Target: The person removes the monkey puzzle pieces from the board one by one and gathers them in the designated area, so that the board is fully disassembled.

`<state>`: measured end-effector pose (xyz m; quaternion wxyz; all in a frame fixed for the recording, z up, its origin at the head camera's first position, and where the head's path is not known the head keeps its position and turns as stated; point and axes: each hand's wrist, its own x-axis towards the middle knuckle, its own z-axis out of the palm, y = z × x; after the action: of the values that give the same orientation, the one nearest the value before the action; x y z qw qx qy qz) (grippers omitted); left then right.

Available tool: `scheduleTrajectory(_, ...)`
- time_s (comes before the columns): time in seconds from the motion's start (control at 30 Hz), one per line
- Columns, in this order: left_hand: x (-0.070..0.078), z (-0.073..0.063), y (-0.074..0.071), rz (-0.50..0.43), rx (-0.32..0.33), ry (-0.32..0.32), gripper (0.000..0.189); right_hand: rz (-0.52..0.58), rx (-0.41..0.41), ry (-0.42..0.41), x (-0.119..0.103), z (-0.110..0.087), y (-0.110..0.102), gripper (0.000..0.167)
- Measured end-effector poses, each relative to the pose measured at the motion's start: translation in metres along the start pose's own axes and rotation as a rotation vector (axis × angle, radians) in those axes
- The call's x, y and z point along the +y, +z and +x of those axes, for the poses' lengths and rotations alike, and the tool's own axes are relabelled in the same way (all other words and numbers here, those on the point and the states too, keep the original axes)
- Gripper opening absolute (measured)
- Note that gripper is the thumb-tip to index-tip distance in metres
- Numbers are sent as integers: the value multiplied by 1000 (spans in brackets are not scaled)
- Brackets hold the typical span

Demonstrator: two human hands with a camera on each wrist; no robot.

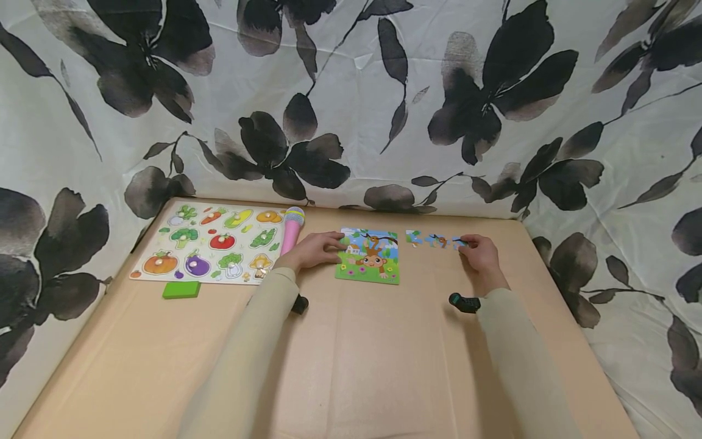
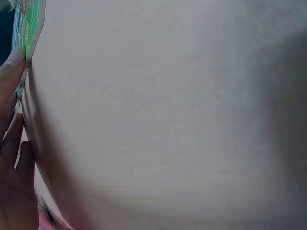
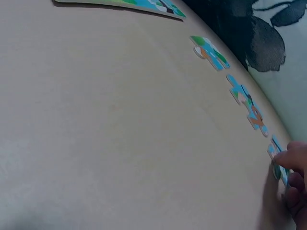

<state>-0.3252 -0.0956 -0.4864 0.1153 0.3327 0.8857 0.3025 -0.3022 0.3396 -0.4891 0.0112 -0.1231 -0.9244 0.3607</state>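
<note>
A square jigsaw puzzle (image 1: 366, 273) with a hanging monkey picture lies flat on the table. My left hand (image 1: 315, 251) rests at its left edge, fingers extended; in the left wrist view the thumb touches the puzzle's (image 2: 31, 28) border. To the right stand small jigsaw pieces in a row: a left piece (image 1: 412, 235), a middle piece (image 1: 438, 241) and a right piece (image 1: 457, 243). My right hand (image 1: 482, 259) pinches the right piece between thumb and fingers, close to the tabletop. Its fingers partly cover that piece (image 3: 278, 167).
At the left lies a white vegetable puzzle board (image 1: 200, 244), with a pink toy microphone (image 1: 292, 228) along its right edge. A green block (image 1: 181, 290) sits before it. A flower-patterned curtain (image 1: 373, 97) hangs behind the tan table (image 1: 378, 366).
</note>
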Motion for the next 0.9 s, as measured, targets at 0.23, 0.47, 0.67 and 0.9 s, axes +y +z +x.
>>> scheduleTrajectory(0.23, -1, 1, -1, -5, -6, -6, 41, 56, 29, -73, -18, -3, 11, 36)
scheduleTrajectory(0.47, 1, 0, -2, -5, 8, -3, 41, 143, -64, -154, -51, -10, 32, 38)
scheduleTrajectory(0.67, 1, -1, 0, -21, 1, 7, 41, 264, -199, -159, -81, -25, 53, 44)
scheduleTrajectory(0.9, -1, -2, 1, -4, 13, 16, 41, 358, -349, -184, -114, -46, 80, 45)
